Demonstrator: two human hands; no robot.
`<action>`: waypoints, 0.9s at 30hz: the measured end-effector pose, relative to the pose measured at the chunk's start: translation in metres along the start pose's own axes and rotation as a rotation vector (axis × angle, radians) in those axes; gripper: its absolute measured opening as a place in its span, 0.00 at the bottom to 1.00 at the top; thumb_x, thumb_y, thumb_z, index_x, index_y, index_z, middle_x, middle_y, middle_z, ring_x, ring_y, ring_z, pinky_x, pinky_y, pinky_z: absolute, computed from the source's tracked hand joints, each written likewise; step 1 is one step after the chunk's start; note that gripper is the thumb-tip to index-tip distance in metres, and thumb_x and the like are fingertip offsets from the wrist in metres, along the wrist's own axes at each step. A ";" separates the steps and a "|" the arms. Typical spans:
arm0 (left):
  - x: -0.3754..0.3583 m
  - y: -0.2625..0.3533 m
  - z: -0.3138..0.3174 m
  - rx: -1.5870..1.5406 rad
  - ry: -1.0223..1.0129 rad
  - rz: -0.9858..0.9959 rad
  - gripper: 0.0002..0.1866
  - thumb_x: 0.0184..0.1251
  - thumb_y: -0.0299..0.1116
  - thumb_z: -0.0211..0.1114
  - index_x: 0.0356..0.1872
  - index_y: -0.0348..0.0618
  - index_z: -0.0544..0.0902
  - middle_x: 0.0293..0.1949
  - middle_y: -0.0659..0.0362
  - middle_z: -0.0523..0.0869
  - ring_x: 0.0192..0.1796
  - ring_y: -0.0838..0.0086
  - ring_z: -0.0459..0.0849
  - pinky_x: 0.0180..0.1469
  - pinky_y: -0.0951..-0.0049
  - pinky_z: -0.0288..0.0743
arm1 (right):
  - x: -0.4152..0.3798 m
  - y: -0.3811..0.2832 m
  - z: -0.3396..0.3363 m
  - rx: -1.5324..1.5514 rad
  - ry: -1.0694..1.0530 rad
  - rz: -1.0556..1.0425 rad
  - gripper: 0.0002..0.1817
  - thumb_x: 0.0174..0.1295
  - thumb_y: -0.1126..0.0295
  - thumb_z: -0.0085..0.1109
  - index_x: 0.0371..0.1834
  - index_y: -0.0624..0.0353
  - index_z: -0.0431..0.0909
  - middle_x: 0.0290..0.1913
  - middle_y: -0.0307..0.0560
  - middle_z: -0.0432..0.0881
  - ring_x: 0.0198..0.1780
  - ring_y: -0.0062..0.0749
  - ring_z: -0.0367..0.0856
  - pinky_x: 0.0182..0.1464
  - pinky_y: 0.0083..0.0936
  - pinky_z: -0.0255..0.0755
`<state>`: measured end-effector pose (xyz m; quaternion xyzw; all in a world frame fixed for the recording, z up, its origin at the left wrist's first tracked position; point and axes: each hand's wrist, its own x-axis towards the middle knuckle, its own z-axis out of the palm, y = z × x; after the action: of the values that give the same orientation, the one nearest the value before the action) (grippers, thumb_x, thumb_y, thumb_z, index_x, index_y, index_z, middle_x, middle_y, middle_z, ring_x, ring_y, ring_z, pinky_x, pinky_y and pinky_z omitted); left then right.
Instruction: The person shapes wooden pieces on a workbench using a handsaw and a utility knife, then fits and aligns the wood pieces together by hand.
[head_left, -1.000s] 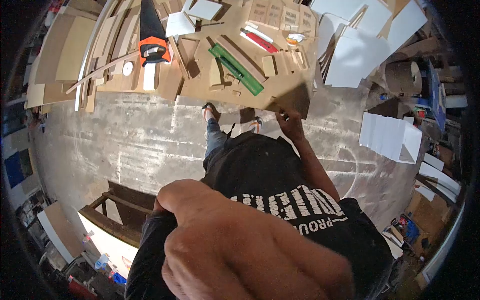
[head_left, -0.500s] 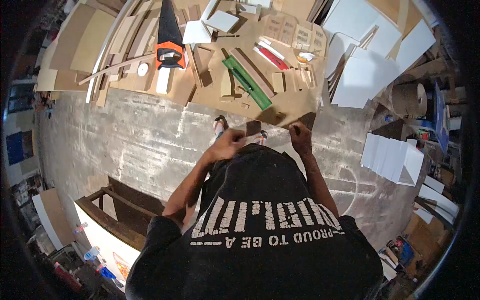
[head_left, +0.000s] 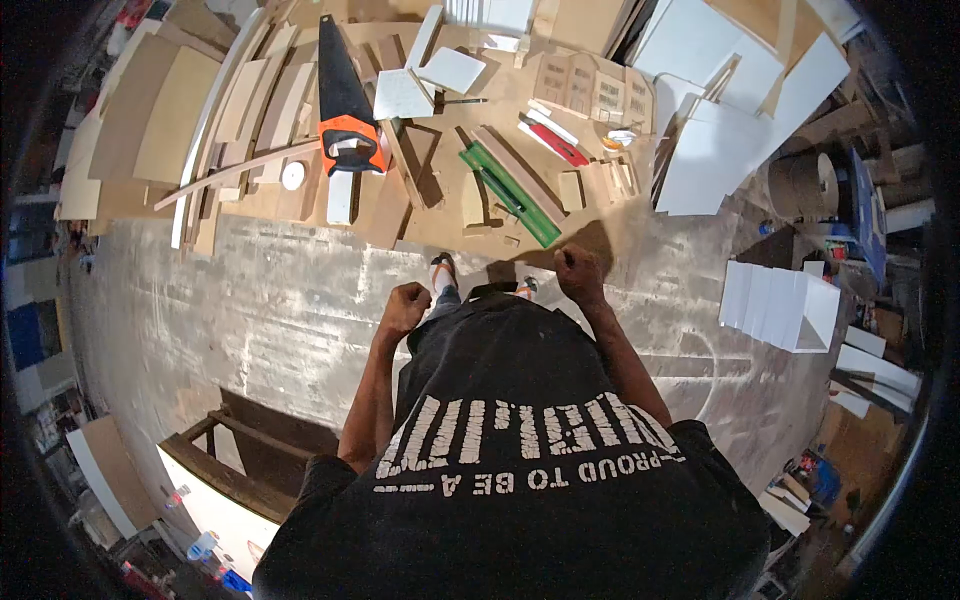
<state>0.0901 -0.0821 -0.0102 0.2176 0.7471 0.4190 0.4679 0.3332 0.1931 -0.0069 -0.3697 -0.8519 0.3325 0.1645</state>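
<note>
My left hand is closed in a fist over the floor, just left of my black shirt and apart from the table. Its palm is hidden. My right hand, also with curled fingers, is at the near edge of the worktable; whether it holds anything is hidden. Nearest to it on the table are a green channel-shaped piece with a dark pen-like tool lying in it, a long wood strip alongside, and a small wood block.
An orange-handled handsaw lies among wood strips at the table's left. A red-handled cutter and a roll of tape lie farther right. White panels lean at the right. A white folded piece stands on the concrete floor.
My left hand has moved left, away from my waist, and is now in a fist. The right hand has shifted slightly left. The view has tilted a little.
</note>
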 end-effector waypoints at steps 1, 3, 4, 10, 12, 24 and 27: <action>0.005 0.011 -0.007 0.089 -0.042 -0.032 0.14 0.65 0.35 0.61 0.32 0.30 0.82 0.27 0.54 0.85 0.32 0.73 0.81 0.38 0.69 0.76 | 0.001 0.001 0.005 -0.036 -0.010 -0.013 0.14 0.65 0.67 0.56 0.25 0.67 0.75 0.21 0.59 0.76 0.23 0.38 0.76 0.30 0.36 0.70; 0.016 0.028 -0.019 0.153 -0.082 0.001 0.12 0.64 0.33 0.61 0.34 0.31 0.83 0.29 0.53 0.85 0.33 0.73 0.82 0.38 0.69 0.76 | 0.004 -0.005 0.011 -0.032 -0.048 0.042 0.14 0.65 0.67 0.57 0.26 0.68 0.76 0.21 0.57 0.77 0.23 0.36 0.74 0.29 0.34 0.69; 0.020 0.032 -0.025 0.185 -0.104 0.013 0.11 0.63 0.32 0.61 0.35 0.31 0.83 0.29 0.53 0.86 0.33 0.73 0.82 0.38 0.69 0.76 | 0.004 -0.010 0.014 0.018 -0.010 0.051 0.14 0.65 0.67 0.57 0.26 0.68 0.76 0.22 0.56 0.77 0.23 0.35 0.75 0.29 0.34 0.69; 0.048 0.041 -0.061 0.226 -0.222 0.182 0.10 0.59 0.27 0.63 0.40 0.32 0.82 0.36 0.50 0.88 0.39 0.67 0.86 0.46 0.67 0.79 | -0.010 -0.042 0.026 0.209 0.105 0.236 0.07 0.63 0.72 0.60 0.34 0.65 0.78 0.29 0.50 0.82 0.32 0.31 0.82 0.38 0.29 0.76; 0.058 0.045 -0.069 0.230 -0.267 0.192 0.10 0.59 0.27 0.63 0.41 0.32 0.82 0.37 0.50 0.88 0.40 0.66 0.86 0.47 0.66 0.80 | -0.016 -0.047 0.027 0.211 0.150 0.272 0.05 0.63 0.74 0.59 0.38 0.64 0.78 0.32 0.51 0.83 0.35 0.32 0.84 0.40 0.29 0.77; 0.037 0.157 -0.084 -0.121 -0.564 0.185 0.11 0.62 0.32 0.69 0.40 0.34 0.84 0.35 0.52 0.87 0.38 0.69 0.84 0.40 0.68 0.77 | -0.039 -0.013 0.032 0.088 0.225 0.444 0.06 0.66 0.76 0.53 0.44 0.64 0.74 0.36 0.57 0.83 0.39 0.44 0.84 0.44 0.36 0.77; -0.023 0.244 -0.078 -0.633 -0.739 0.582 0.08 0.65 0.32 0.67 0.36 0.36 0.85 0.34 0.51 0.87 0.36 0.66 0.85 0.38 0.67 0.76 | -0.029 0.005 0.023 0.075 0.230 0.292 0.06 0.66 0.75 0.52 0.44 0.64 0.73 0.36 0.58 0.82 0.40 0.48 0.84 0.44 0.38 0.76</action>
<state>0.0161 0.0039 0.2200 0.3960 0.2808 0.6301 0.6060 0.3430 0.1642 -0.0274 -0.5188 -0.7518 0.3398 0.2242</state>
